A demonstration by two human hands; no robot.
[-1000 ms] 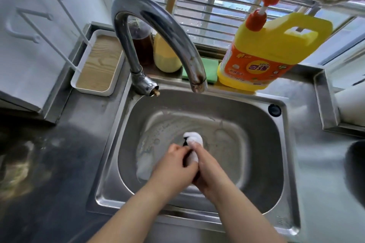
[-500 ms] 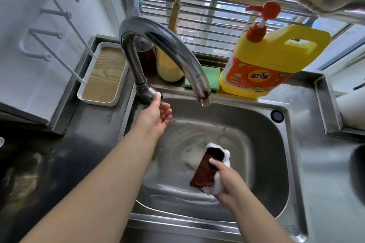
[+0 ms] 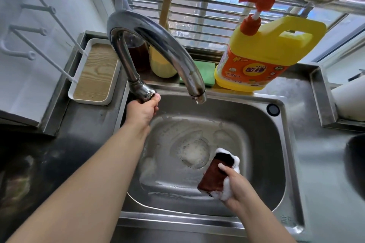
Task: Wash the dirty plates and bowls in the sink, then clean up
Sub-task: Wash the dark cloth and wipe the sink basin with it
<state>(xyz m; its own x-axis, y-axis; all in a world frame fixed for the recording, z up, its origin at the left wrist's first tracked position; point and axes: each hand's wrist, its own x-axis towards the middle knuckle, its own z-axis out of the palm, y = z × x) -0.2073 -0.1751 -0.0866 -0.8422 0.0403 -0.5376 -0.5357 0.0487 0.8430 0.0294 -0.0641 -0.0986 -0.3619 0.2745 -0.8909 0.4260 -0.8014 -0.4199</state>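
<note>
Stainless steel formed the big rectangular sink basin (image 3: 262, 124), its floor streaked with white suds gathered around the drain. Above it arched the curved chrome faucet (image 3: 158, 45), spout hanging over the basin with no water visible. Behind the rim stood the large yellow detergent jug with a red pump (image 3: 264, 53), just beside a flat green sponge (image 3: 205, 73). Off to the left sat the white tray with a wood-grain base (image 3: 96, 73). No plates or bowls showed in the sink. Your left hand (image 3: 143, 109) reached to the faucet's base, fingers curled around the fitting there. Your right hand (image 3: 235, 183) hung low over the basin's right side, gripping the dark brown scrubbing pad (image 3: 214, 177), tilted upright and edged with foam.
</note>
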